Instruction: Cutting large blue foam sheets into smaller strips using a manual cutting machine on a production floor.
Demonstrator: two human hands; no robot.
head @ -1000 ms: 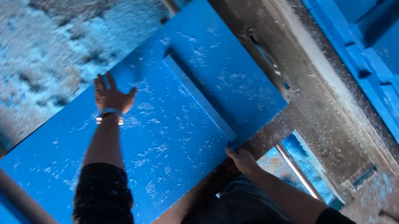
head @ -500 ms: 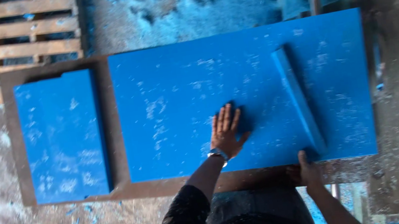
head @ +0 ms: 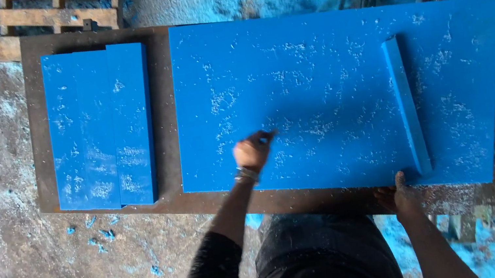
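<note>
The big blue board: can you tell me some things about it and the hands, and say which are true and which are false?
1. The left hand rests on top of the big blue board. True.
2. The right hand is up at the board's far edge. False: it is at the near edge, by the end of the narrow blue strip.
3. The strip lies on the board. True.
4. The smaller blue boards are stacked on the big board. False: they lie apart, to its left, on the brown table.
5. The board is clean. False: pale shavings speckle it.
</note>
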